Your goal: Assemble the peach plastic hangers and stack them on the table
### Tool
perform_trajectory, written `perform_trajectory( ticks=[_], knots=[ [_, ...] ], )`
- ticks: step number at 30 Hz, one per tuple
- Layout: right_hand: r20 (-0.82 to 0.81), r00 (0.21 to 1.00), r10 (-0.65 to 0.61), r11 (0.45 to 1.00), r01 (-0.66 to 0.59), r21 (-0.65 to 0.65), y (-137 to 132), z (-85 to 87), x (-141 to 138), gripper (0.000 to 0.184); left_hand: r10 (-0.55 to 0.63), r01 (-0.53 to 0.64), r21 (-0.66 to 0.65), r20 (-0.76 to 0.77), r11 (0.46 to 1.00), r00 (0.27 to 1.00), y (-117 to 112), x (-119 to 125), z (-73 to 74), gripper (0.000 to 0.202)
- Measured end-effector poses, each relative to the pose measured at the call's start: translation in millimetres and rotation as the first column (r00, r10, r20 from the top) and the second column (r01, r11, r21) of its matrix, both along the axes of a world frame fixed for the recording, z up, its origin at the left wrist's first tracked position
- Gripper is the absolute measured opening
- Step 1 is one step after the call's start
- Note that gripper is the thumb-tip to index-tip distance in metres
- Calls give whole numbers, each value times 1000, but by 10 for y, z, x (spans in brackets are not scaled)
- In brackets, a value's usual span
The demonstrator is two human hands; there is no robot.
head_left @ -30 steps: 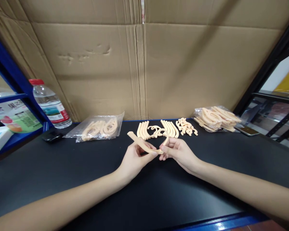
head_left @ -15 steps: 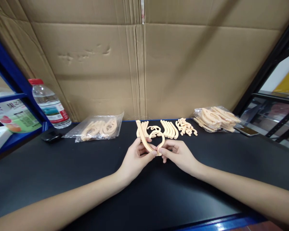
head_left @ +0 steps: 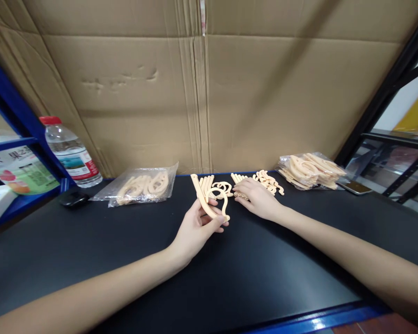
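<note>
My left hand (head_left: 200,227) pinches a pale beige curved piece (head_left: 204,202), a long bar joined at its lower end to a hooked, looping part (head_left: 225,202). My right hand (head_left: 257,198) lies over a row of pale curved bars (head_left: 236,178), fingers bent down onto them; whether it grips one is hidden. Behind the held piece, more slim bars (head_left: 207,183) stand in a row beside several ring-like curved pieces (head_left: 225,187). Right of my right hand lies a heap of small S-shaped pieces (head_left: 266,178).
On the black tabletop (head_left: 132,260), a clear bag of beige pieces (head_left: 142,188) lies left, near a black object (head_left: 74,197) and a water bottle (head_left: 73,153). Another filled bag (head_left: 310,171) and a phone (head_left: 354,187) lie right. Cardboard (head_left: 132,102) walls the back.
My right hand has let go of the joined piece and moved up and right onto the row of bars. My left hand keeps hold of the piece, shifted slightly left.
</note>
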State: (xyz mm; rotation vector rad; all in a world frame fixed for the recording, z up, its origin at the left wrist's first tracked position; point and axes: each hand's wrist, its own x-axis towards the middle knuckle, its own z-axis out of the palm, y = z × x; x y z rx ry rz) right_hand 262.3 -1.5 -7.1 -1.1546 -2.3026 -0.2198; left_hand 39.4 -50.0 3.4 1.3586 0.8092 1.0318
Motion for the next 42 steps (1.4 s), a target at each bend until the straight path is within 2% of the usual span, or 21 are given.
perform_trajectory(
  ticks=[3,8,11,14,17,20,23,26,31,36,40,42],
  knots=[
    [61,998,-24,999,26,-32,56,-70,29,20,12,-12,-2,-3,1000,1000,-1,7,14,38],
    [0,1000,24,999,-24,-23,73,-110,23,17,12,-12,21,2,1000,1000,10,8,7,34],
    [-77,995,65,998,-65,1,96,-111,36,17,0,0,22,-12,1000,1000,7,4,7,29],
    [-246,967,66,998,-63,20,109,-89,50,17,-1,1,13,-7,1000,1000,-1,1,9,27],
    [-478,878,8,1000,5,26,71,-17,50,16,1,-1,7,4,1000,1000,-1,-5,1,26],
    [-683,730,-35,999,24,-25,-55,105,24,20,3,-3,6,24,1000,1000,12,-13,-13,25],
    [-840,540,-60,983,-113,-143,-252,236,-33,24,-9,8,5,52,1000,999,20,-23,-25,25],
    [-920,389,-42,954,-259,-153,-437,308,-111,20,-6,6,0,67,1000,998,20,-29,-31,26],
    [-944,320,-75,886,-413,-210,-571,247,-251,19,-12,12,-5,62,1000,998,26,-24,-39,28],
    [-931,234,-281,831,-425,-358,-604,136,-344,19,-20,20,-3,56,1000,998,25,-22,-27,29],
    [-911,123,-393,759,-516,-398,-630,96,-371,51,-24,24,-3,51,1000,998,12,-29,-18,30],
    [-908,101,-406,722,-574,-387,-636,82,-379,54,-30,30,2,47,1000,998,9,-31,-20,30]
  ],
)
